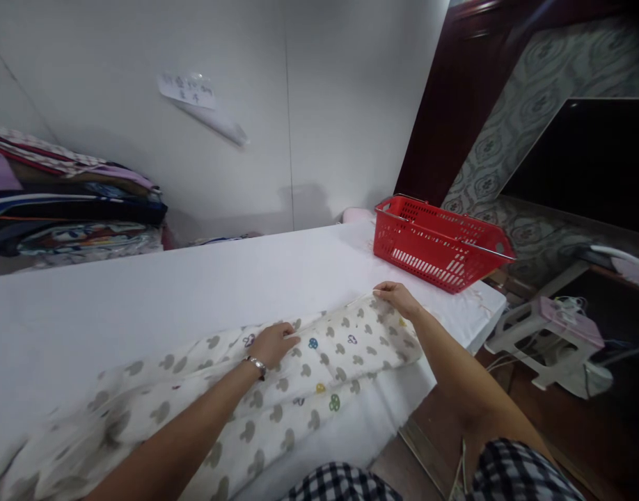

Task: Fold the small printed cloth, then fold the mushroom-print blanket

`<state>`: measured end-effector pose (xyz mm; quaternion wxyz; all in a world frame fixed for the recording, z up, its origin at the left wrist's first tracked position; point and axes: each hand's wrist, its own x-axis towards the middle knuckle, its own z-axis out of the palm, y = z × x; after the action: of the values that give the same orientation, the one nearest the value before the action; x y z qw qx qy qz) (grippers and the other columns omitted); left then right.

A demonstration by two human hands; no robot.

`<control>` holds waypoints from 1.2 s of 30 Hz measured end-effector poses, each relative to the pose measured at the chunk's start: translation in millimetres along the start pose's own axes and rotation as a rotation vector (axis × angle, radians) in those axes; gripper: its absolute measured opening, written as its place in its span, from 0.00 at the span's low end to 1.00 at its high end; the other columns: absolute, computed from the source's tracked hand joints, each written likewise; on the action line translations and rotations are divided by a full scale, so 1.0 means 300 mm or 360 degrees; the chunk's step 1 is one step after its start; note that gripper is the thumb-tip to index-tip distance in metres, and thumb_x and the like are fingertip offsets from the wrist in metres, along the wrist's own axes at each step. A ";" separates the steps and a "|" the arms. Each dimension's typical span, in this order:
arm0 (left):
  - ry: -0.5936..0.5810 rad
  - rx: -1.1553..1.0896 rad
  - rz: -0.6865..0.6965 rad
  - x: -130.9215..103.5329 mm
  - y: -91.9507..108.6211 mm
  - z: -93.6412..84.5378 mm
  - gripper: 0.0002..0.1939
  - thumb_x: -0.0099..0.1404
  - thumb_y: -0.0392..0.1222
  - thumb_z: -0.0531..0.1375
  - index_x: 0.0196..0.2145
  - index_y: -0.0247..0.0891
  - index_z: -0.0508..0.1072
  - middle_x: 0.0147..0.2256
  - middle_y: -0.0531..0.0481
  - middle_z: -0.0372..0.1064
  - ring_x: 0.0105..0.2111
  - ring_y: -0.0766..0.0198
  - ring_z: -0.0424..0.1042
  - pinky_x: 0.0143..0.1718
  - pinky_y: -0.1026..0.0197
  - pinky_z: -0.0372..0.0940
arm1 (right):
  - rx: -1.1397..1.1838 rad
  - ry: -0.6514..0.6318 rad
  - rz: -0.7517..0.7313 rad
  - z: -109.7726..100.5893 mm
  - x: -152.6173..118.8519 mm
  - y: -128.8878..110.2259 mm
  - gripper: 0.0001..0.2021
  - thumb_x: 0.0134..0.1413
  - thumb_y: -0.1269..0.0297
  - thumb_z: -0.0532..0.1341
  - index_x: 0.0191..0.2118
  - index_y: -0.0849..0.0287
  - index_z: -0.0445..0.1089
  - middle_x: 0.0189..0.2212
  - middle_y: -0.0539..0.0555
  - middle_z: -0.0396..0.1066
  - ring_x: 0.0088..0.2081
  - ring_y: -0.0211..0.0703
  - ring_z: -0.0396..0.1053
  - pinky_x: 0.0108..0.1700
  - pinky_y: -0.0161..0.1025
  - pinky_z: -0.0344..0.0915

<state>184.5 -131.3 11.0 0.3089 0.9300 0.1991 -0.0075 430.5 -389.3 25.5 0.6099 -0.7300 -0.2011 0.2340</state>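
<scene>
A white cloth (pixel 309 372) printed with grey, blue, green and yellow mushroom shapes lies lengthwise along the white-covered table (pixel 157 299), partly folded and bunched at the left. My left hand (pixel 274 344), with a bracelet at the wrist, pinches a fold near the middle of the cloth's upper side. At the upper right corner of the cloth, my right hand (pixel 400 299) grips the edge between thumb and fingers. My left forearm hides part of the bunched fabric.
A red plastic basket (pixel 429 243) stands at the table's far right end. Folded clothes (pixel 74 202) are stacked at the far left against the wall. Right of the table are a white and pink stool (pixel 570 323) and a dark screen (pixel 591 167).
</scene>
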 end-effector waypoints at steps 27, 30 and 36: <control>-0.0022 0.0202 -0.0052 -0.017 0.019 0.039 0.17 0.58 0.53 0.54 0.38 0.43 0.73 0.42 0.47 0.71 0.44 0.53 0.68 0.41 0.55 0.62 | -0.0985 -0.0026 0.0034 0.002 0.001 0.045 0.22 0.36 0.46 0.59 0.36 0.56 0.72 0.32 0.52 0.73 0.36 0.47 0.68 0.37 0.38 0.63; -0.0056 0.0308 0.0022 -0.049 0.021 0.019 0.17 0.60 0.52 0.52 0.42 0.42 0.72 0.43 0.47 0.71 0.45 0.53 0.68 0.42 0.54 0.63 | -0.1077 -0.0061 0.0107 0.007 0.001 0.052 0.22 0.34 0.44 0.59 0.32 0.54 0.73 0.30 0.52 0.73 0.37 0.52 0.69 0.38 0.41 0.64; 0.0291 0.0309 0.0172 -0.237 -0.050 -0.127 0.17 0.63 0.47 0.52 0.47 0.41 0.69 0.47 0.48 0.68 0.48 0.57 0.66 0.48 0.56 0.61 | -0.1079 0.0066 0.0146 0.003 -0.009 0.071 0.15 0.33 0.40 0.57 0.24 0.43 0.71 0.28 0.50 0.73 0.36 0.55 0.70 0.38 0.45 0.64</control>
<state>109.3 -124.3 43.0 0.1981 0.9616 0.1745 0.0746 428.0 -394.0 4.6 0.3254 -0.9040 -0.2218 0.1661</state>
